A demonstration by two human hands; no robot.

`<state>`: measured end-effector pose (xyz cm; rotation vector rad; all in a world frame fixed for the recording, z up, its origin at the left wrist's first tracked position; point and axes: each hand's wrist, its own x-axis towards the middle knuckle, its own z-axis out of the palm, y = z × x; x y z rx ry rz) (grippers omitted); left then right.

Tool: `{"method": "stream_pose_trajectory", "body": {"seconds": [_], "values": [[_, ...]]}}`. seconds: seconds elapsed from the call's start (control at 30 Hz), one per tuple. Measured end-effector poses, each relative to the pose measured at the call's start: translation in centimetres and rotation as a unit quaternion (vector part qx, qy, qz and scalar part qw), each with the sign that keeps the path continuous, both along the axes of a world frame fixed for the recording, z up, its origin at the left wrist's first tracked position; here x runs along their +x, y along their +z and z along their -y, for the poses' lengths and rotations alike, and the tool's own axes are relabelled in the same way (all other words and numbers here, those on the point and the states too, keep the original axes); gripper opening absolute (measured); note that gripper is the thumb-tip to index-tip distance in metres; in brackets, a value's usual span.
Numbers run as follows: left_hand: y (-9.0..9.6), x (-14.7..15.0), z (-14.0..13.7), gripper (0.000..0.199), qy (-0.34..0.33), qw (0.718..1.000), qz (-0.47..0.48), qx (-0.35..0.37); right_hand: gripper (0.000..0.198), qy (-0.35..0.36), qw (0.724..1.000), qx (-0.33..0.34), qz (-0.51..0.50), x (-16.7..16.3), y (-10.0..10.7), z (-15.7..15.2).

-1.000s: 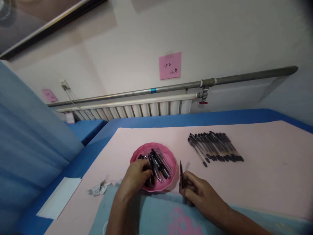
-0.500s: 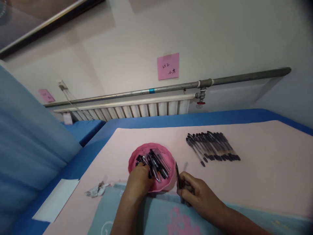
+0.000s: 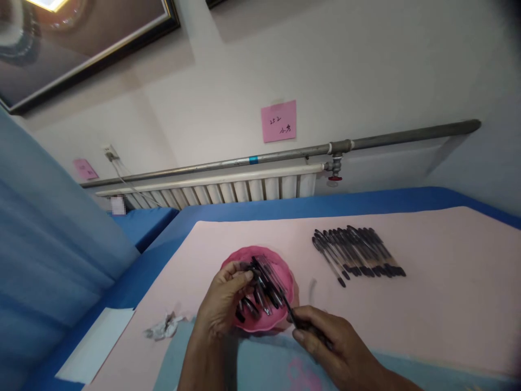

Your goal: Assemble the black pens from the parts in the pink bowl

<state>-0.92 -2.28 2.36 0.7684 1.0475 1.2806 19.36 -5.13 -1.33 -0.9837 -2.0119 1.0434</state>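
Left hand (image 3: 222, 293) now raised from among loose pens (image 3: 268, 285) in pink tray (image 3: 286, 271), fingers pinching small dark piece (image 3: 247, 266). Held pen (image 3: 290, 310), upright before, now tilts traywards, gripped by right hand's (image 3: 334, 336) fingers. Pen row (image 3: 354, 251) rightmost, unchanged.

Left hand (image 3: 223, 297) at the left side of the pink bowl (image 3: 288, 279), pinching a small dark piece (image 3: 249, 266), too blurred to ID. Right hand (image 3: 336, 338) grips a dark pen (image 3: 290, 311), tip angled up-left toward the bowl. Loose pens (image 3: 266, 288) lie in the bowl. Slanted row of dark-ended pens (image 3: 357, 251) to the right on the pink sheet (image 3: 439, 271). Crumpled tissue (image 3: 164, 328) left of the bowl, white paper (image 3: 97, 345) further left.
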Motion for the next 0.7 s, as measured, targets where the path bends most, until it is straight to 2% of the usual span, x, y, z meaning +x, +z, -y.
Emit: {"method": "stream_pose_trajectory", "body": {"seconds": [0.07,0.17,0.53,0.7], "values": [[0.14,0.16,0.08,0.025,-0.005,0.999,0.042,-0.011,0.017,0.013,1.000,-0.010,0.012,-0.25,-0.25,0.17],[0.13,0.30,0.11,0.027,-0.013,0.998,0.056,-0.020,0.017,0.021,0.999,-0.025,0.027,-0.53,-0.74,0.20],[-0.40,0.68,0.33,0.027,-0.065,0.998,0.018,-0.001,0.018,0.018,0.997,-0.069,0.033,-0.72,-0.76,-0.12],[-0.51,0.60,0.31,0.025,-0.068,0.998,0.014,0.001,0.015,0.013,0.996,-0.078,0.032,-0.62,-0.72,-0.03]]}}
